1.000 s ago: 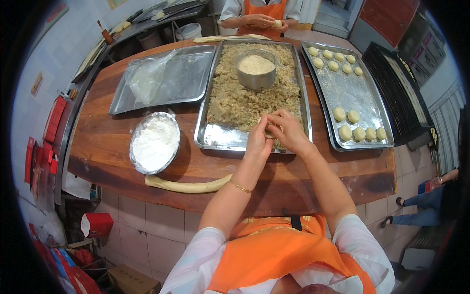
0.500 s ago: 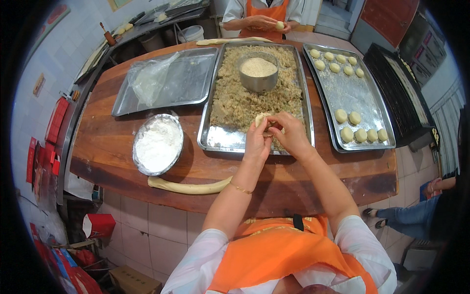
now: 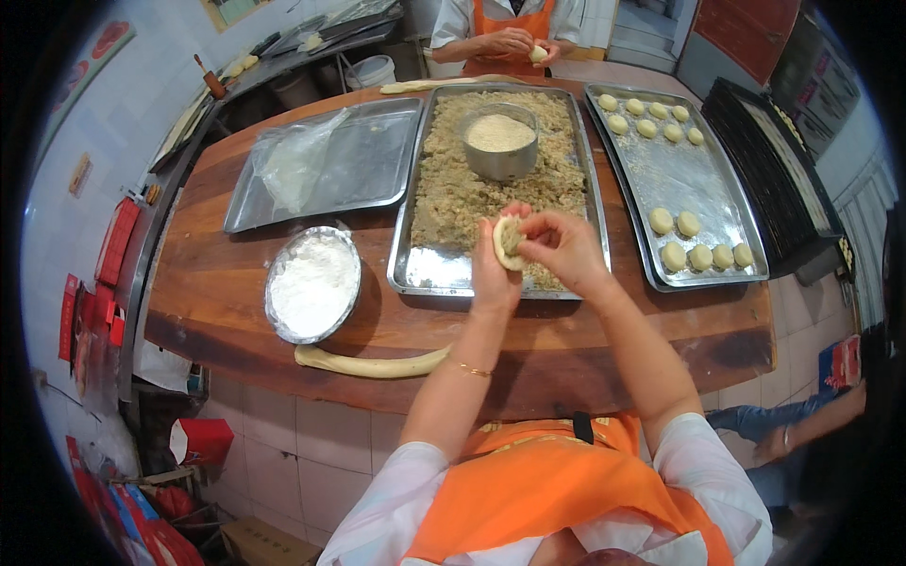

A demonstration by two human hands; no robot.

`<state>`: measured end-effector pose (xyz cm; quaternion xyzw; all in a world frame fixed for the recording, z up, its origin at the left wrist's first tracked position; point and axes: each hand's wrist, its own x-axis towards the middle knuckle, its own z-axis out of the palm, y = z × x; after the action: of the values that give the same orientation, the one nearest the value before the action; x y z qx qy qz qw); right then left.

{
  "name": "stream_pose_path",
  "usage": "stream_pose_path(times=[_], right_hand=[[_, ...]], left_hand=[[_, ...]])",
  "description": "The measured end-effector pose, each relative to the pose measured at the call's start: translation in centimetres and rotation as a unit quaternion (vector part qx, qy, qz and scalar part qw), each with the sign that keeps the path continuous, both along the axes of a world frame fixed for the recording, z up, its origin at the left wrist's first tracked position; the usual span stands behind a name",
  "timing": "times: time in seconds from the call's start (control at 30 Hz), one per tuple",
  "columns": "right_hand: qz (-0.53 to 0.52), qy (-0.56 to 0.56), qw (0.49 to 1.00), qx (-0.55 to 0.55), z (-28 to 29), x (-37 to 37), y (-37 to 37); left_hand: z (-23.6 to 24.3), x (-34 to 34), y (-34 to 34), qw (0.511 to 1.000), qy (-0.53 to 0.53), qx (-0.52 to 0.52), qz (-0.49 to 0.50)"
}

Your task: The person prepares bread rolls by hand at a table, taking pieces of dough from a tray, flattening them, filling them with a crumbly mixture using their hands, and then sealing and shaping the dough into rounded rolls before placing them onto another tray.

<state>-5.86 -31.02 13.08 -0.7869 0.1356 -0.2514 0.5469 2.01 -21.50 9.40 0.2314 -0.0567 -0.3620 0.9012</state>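
Over the near edge of a metal tray point(image 3: 436, 283), my left hand point(image 3: 493, 272) is closed around a cupped round dough wrapper point(image 3: 506, 253) with brownish filling inside. My right hand point(image 3: 569, 253) has its thumb and fingers pinched at the wrapper's right side, by the filling. Its fingertips partly cover the opening. Crumbly filling point(image 3: 444, 203) is spread over the tray beyond my hands. A round metal bowl point(image 3: 504, 168) of pale grains stands in it. Left of my forearm, a long dough rope point(image 3: 373, 364) lies along the table's near edge.
A bowl of white flour point(image 3: 311, 292) sits left, below a tray point(image 3: 382, 193) with a plastic bag point(image 3: 297, 160). At right, a tray point(image 3: 694, 184) bears several round dough pieces point(image 3: 674, 257). Across the table, a co-worker's hands point(image 3: 528, 49) hold dough. Another person's arm point(image 3: 816, 424) shows at right.
The wrapper has turned so its filled opening shows, and my right fingers have shifted to its right side. The person at the far right has bent lower, an arm reaching in.
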Motion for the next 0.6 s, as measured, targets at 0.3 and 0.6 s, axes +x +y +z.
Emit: stream_pose_path(times=[0.3,0.6], right_hand=[[-0.024,0.005,0.955,-0.295,-1.8,-1.9,1.9],[0.054,0.025,0.995,-0.082,-3.9,-1.6,2.1]], left_hand=[[-4.2,0.1,-0.8,0.980,0.197,-0.011,-0.018],[-4.5,-1.6,-1.0,0.966,0.255,0.028,-0.032]])
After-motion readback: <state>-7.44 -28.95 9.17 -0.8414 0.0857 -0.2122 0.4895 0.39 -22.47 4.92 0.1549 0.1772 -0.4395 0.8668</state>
